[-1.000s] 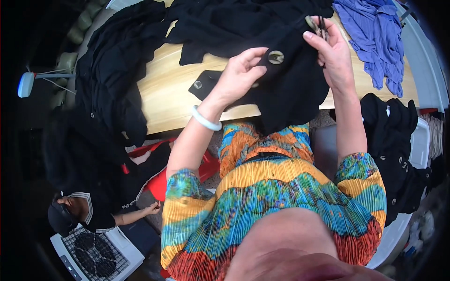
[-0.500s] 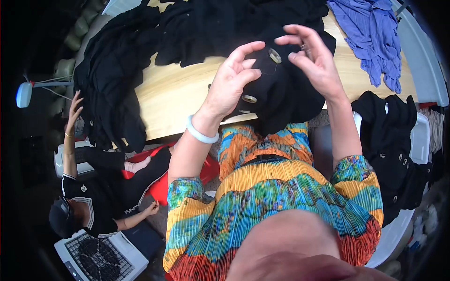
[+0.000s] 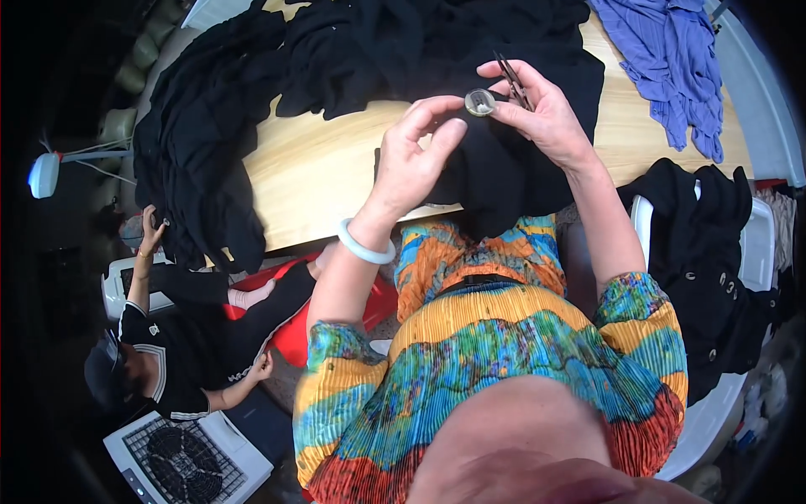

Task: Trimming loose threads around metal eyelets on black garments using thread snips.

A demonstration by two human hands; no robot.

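Observation:
A round button (image 3: 480,102), pale in the middle with a dark rim, stands between my hands above a black garment (image 3: 495,172). My left hand (image 3: 413,151), a pale bangle on its wrist, touches the button's left edge with the index fingertip; its thumb is spread away from that finger. On the button's other side lies the thumb of my right hand (image 3: 546,113). Small dark thread snips (image 3: 514,82) are gripped in my right hand, blades pointing up and away from me. Any thread at the button is too fine to make out.
More black garments (image 3: 353,59) cover much of the wooden table (image 3: 311,176). Purple cloth (image 3: 667,71) lies at the far right. Beside me, a white bin (image 3: 760,239) holds black buttoned clothes (image 3: 693,260). A co-worker (image 3: 180,357) sits at the left near a fan (image 3: 185,458).
My hands have come closer together around the button, which has turned its face toward me. The snips now show in my right hand. The co-worker's raised hand has dropped lower.

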